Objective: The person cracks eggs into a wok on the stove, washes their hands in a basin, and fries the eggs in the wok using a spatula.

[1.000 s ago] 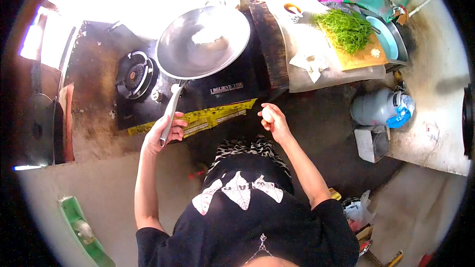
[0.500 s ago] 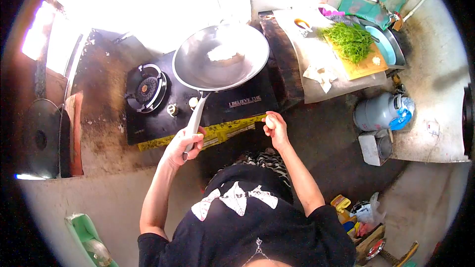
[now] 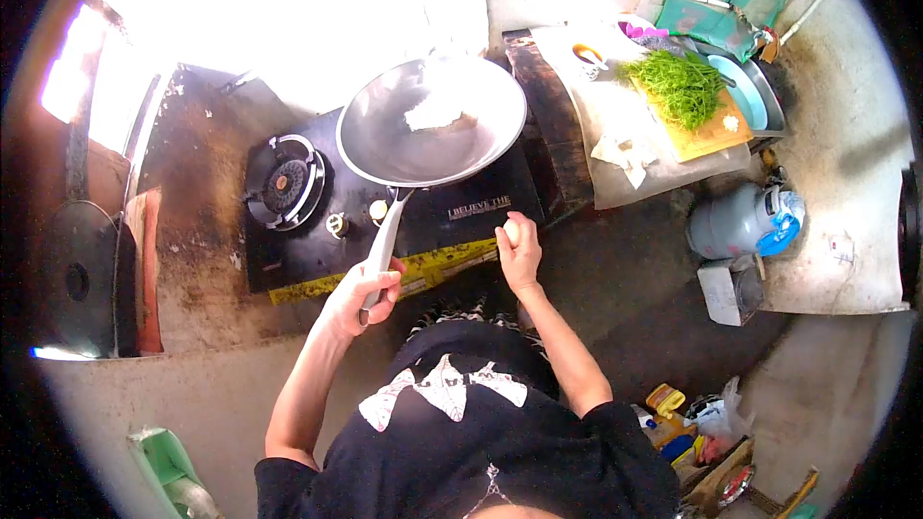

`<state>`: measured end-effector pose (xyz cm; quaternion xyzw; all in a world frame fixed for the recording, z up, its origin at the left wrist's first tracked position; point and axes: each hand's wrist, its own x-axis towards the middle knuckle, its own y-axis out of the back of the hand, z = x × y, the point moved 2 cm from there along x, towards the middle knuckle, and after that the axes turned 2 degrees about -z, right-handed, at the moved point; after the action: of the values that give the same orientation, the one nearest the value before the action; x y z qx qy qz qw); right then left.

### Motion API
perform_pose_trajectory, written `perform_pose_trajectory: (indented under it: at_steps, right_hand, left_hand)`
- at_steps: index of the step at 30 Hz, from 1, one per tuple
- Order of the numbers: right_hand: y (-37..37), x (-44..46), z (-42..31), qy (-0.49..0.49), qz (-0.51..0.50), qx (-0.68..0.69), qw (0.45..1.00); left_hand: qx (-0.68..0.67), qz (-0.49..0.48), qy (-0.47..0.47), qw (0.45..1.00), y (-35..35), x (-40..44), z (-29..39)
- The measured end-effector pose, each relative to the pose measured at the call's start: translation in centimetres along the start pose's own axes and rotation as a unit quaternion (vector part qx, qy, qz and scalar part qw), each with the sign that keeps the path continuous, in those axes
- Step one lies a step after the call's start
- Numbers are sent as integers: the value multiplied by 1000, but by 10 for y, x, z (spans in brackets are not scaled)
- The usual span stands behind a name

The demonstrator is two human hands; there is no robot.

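A steel wok (image 3: 394, 149) sits over the right side of the black gas stove (image 3: 481, 221). My left hand (image 3: 363, 298) is wrapped around its long grey handle. Bright light reflects off the inside of the wok, so its contents are hard to make out. In front of the stove's front edge, apart from the wok, my right hand (image 3: 520, 252) is closed with its fingers curled in. Whatever it may hold is hidden.
Left of the wok is a bare burner (image 3: 288, 183). On the right counter, chopped greens (image 3: 678, 86) lie on a yellow cutting board (image 3: 707, 142), near a crumpled white cloth (image 3: 625, 156) and a small bowl with a spoon (image 3: 588, 60). A gas cylinder (image 3: 726, 226) stands below.
My right hand has shifted slightly left, closer to the stove's front edge, and turned with its fingers curled. My left hand keeps its hold on the wok handle.
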<state>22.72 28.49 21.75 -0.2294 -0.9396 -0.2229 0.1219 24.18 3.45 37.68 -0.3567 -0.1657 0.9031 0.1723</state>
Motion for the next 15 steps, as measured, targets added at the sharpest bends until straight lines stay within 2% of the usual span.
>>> perform_pose_trajectory:
  at_steps: [3,6,15]
  right_hand:
    - [-7,-9,9,-3,-8,-31,999]
    - [-14,-12,18,41,-9,-108,993]
    - [-18,-6,21,91,11,-161,983]
  left_hand:
    - [0,3,5,1000,0,0,0]
    - [0,1,2,1000,-1,0,0]
    - [8,-12,4,1000,4,3,-5]
